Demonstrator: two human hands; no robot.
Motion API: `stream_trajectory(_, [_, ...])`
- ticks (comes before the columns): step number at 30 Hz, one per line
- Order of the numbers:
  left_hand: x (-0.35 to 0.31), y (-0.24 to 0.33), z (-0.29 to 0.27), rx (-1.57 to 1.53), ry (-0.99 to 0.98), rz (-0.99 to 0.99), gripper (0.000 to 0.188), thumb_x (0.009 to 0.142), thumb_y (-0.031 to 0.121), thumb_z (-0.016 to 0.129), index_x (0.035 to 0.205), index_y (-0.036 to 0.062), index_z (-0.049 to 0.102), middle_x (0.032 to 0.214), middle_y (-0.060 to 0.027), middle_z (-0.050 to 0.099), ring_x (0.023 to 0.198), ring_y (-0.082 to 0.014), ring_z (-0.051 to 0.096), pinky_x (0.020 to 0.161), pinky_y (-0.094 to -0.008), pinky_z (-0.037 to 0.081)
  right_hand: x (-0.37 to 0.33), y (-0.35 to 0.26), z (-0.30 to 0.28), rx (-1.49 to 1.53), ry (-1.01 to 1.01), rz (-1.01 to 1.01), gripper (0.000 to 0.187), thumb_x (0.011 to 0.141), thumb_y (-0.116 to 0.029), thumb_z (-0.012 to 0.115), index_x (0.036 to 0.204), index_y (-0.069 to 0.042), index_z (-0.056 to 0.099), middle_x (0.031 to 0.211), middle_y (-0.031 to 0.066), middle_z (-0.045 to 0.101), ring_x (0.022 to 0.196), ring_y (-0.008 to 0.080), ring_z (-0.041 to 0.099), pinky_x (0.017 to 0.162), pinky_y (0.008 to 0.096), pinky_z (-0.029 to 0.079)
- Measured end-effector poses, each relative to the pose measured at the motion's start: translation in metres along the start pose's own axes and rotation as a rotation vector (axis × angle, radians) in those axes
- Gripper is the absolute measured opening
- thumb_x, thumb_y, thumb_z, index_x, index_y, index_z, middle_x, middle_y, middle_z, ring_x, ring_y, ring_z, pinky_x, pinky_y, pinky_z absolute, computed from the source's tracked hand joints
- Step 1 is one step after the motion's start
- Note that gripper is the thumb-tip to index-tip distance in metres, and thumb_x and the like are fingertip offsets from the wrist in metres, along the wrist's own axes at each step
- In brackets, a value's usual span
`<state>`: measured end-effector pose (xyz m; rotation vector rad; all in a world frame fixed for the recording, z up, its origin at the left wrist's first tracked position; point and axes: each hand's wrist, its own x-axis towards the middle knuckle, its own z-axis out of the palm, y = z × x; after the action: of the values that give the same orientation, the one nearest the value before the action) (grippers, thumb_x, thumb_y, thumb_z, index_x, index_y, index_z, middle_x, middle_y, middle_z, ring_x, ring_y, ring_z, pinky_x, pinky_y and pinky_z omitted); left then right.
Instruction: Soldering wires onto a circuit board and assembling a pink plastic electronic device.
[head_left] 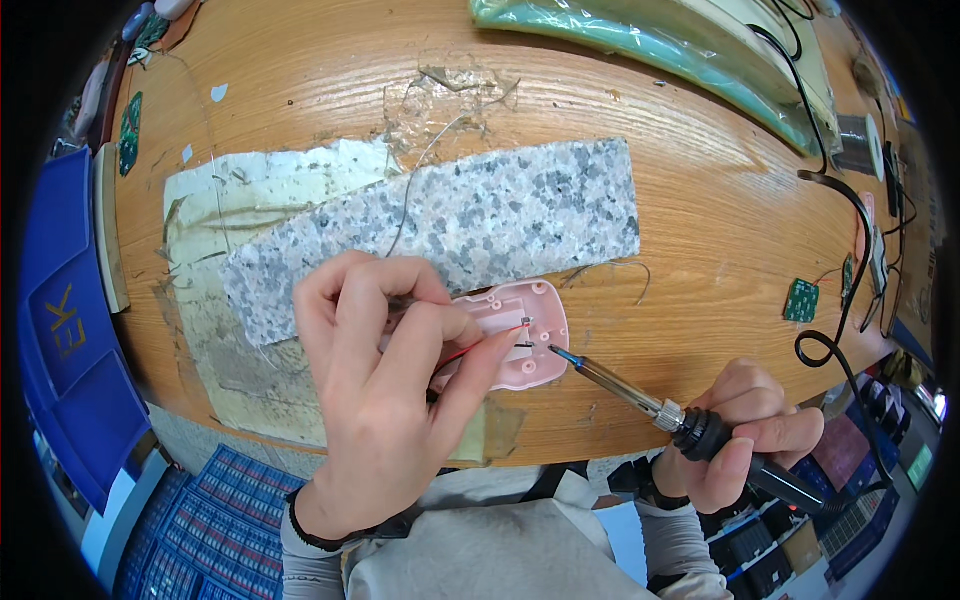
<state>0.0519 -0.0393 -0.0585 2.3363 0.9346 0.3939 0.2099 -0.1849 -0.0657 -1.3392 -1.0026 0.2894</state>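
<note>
A pink plastic shell with screw posts lies near the table's front edge, its left part hidden under my left hand. That hand's fingers are pinched round a thin red wire, and a short black wire end shows beside the fingertips over the shell. In my right hand is a soldering iron, held by its black handle like a pen. The iron's tip points left and sits at the shell's right edge, close to the wire ends; whether it touches the shell I cannot tell.
Behind the shell lies a speckled stone slab on worn pale paper. A green circuit board and a looping black cable are at right, with a solder wire spool farther back. A blue bin stands left.
</note>
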Motion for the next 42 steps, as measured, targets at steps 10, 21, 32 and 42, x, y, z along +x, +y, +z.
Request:
stream_trajectory(10, [-0.001, -0.002, 0.003, 0.003, 0.034, 0.022, 0.021, 0.057, 0.004, 0.071, 0.066, 0.0039, 0.052, 0.078, -0.0063, 0.045, 0.081, -0.0241, 0.041, 0.071, -0.0337, 0.033, 0.001, 0.000, 0.008, -0.067, -0.027, -0.047, 0.028, 0.071, -0.017, 0.067, 0.074, -0.005, 0.043, 0.049, 0.0046, 0.047, 0.036, 0.0125, 0.040, 0.033, 0.0246, 0.027])
stream_trajectory(21, [-0.001, -0.002, 0.003, 0.020, 0.036, 0.032, 0.021, 0.056, 0.004, 0.071, 0.065, 0.0036, 0.052, 0.077, -0.0065, 0.045, 0.080, -0.0237, 0.041, 0.069, -0.0332, 0.034, 0.003, -0.002, 0.007, -0.128, -0.103, -0.088, 0.027, 0.070, -0.017, 0.068, 0.073, -0.006, 0.043, 0.048, 0.0029, 0.047, 0.036, 0.0119, 0.039, 0.033, 0.0234, 0.027])
stream_trajectory(32, [0.000, -0.003, 0.005, 0.030, 0.047, 0.056, 0.022, 0.055, 0.003, 0.071, 0.064, 0.0034, 0.052, 0.077, -0.0069, 0.045, 0.079, -0.0233, 0.041, 0.068, -0.0325, 0.034, 0.003, -0.007, 0.006, -0.256, -0.262, -0.246, 0.029, 0.076, -0.021, 0.061, 0.076, -0.008, 0.035, 0.050, 0.0028, 0.041, 0.039, 0.0116, 0.037, 0.034, 0.0230, 0.032])
stream_trajectory(42, [-0.001, -0.004, 0.004, 0.025, 0.053, 0.064, 0.021, 0.055, 0.002, 0.071, 0.065, 0.0031, 0.052, 0.077, -0.0073, 0.046, 0.077, -0.0227, 0.042, 0.067, -0.0313, 0.034, 0.001, -0.013, 0.002, -0.327, -0.236, -0.208, 0.030, 0.078, -0.024, 0.060, 0.076, -0.009, 0.034, 0.052, 0.0031, 0.042, 0.040, 0.0115, 0.038, 0.035, 0.0226, 0.032])
